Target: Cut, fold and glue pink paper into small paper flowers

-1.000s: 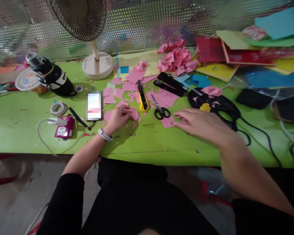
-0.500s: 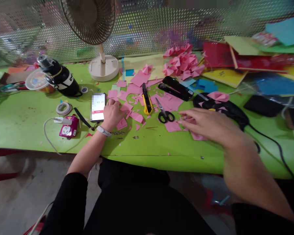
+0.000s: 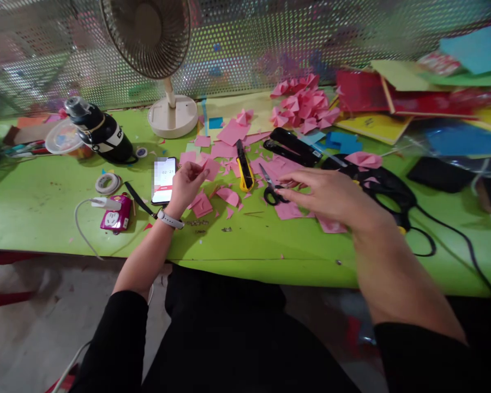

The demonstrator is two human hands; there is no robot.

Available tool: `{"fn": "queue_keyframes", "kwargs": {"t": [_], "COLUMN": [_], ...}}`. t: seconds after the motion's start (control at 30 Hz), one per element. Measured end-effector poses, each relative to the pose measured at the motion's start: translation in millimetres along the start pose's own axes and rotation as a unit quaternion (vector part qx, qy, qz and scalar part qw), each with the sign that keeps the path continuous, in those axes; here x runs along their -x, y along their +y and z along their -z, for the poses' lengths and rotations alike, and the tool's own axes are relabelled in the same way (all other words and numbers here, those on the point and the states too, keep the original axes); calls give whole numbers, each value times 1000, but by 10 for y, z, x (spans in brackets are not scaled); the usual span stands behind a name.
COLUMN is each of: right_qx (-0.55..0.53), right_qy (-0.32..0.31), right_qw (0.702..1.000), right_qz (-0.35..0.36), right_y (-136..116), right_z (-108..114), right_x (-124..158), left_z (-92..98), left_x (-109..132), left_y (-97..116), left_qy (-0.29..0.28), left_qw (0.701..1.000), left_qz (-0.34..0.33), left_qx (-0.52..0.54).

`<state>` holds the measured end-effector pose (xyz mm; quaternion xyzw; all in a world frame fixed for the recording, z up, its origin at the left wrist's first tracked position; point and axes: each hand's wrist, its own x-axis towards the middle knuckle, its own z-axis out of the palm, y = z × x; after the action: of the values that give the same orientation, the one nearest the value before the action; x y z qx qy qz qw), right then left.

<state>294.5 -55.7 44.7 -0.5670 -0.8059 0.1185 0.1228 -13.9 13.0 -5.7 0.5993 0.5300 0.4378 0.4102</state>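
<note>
My left hand (image 3: 189, 184) is raised slightly over the green table, thumb and fingers pinched on a small piece of pink paper (image 3: 211, 168). Just left of it lies a phone (image 3: 163, 183) with a lit screen. My right hand (image 3: 325, 196) hovers with its fingers stretched out and apart, the tips close to the handles of the black scissors (image 3: 272, 191). A yellow and black utility knife (image 3: 244, 168) lies between the hands. Pink paper scraps (image 3: 228, 195) surround it, and a black stapler (image 3: 292, 147) rests behind the scissors.
Folded pink paper shapes (image 3: 306, 106) are heaped at the back. A fan (image 3: 172, 117), a black bottle (image 3: 106, 134), a tape roll (image 3: 108, 183) and a pink power adapter (image 3: 117, 214) stand left. A black corded tool (image 3: 393, 191) and coloured sheets (image 3: 364, 93) lie right.
My left hand has lifted from the table and its fingers have closed on a piece of pink paper. My right hand has moved left, closer to the scissors.
</note>
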Motion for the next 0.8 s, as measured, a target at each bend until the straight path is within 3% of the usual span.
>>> {"fn": "queue_keyframes", "kwargs": {"t": [0.1,0.27,0.47,0.67,0.8], "right_qx": [3,72,133,119,112], "right_qy": [-5,-56,-86,-25,-31], "right_qw": [1000,993,983,992,993], "right_qz": [-21,-74,-91,-40,29], "right_y": [37,263,475,442,368], "right_z": [62,174,109,-95,-234], "right_x": [39,353,708,733,592], "left_z": [-2,11,-4,5,43], "left_x": [10,31,-27,-73,-97], "left_y": [12,79,26,-77,-111], "left_qy": [0,4,5,40,57], "left_qw": [1000,999,995,985,981], "left_qz": [1,6,12,-80,-108], "left_qx": [8,-35,-98,-144,-152]}}
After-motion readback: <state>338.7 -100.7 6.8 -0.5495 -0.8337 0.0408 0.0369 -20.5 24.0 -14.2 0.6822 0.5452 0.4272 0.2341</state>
